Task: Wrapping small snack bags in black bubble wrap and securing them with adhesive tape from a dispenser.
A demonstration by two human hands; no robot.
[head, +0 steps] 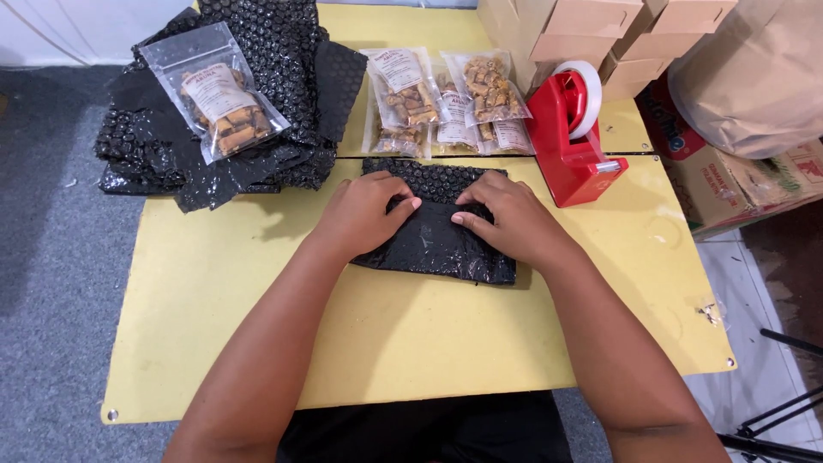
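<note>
A flat bundle wrapped in black bubble wrap (437, 249) lies in the middle of the yellow table (257, 283). My left hand (360, 213) presses down on its left part, fingers bent over the wrap. My right hand (510, 219) presses on its right part, fingertips near the middle fold. What is inside the wrap is hidden.
A pile of black bubble wrap (283, 103) with a clear snack pouch (219, 90) on it lies at the back left. Several more snack pouches (446, 103) lie at the back. A red tape dispenser (574, 137), cardboard boxes (591, 26) and a brown paper bag (754, 77) stand to the right.
</note>
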